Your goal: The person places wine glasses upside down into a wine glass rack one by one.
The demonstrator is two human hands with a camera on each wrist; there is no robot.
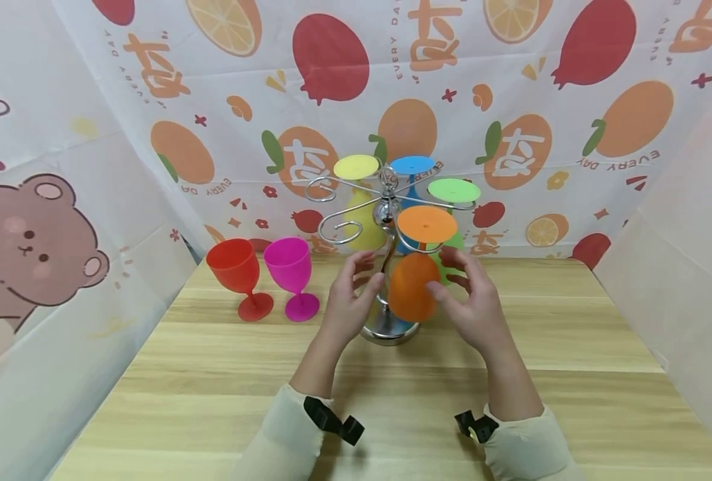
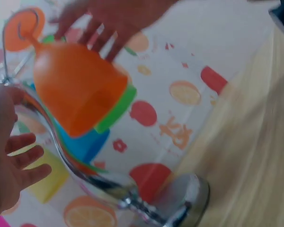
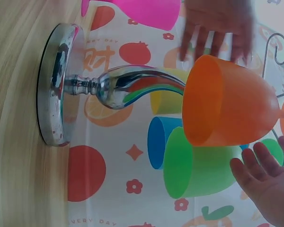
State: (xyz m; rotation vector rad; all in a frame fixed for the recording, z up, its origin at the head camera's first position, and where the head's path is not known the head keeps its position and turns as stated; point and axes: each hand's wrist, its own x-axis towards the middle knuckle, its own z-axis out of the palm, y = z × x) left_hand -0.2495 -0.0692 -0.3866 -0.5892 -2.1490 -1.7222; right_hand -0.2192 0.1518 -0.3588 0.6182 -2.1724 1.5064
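Note:
An orange goblet hangs upside down by its foot from a curled arm of a silver metal rack. My right hand is just to its right, fingers spread and thumb close to the bowl. On the other side, by the rack's stem, my left hand has loose, slightly bent fingers and holds nothing. Yellow, blue and green goblets also hang upside down from the rack. In the right wrist view the right fingertips overlap the green goblet's edge.
A red goblet and a magenta goblet stand upright on the wooden table, left of the rack. Behind it hangs a fruit-print cloth. Two curled rack arms at the left carry no goblet.

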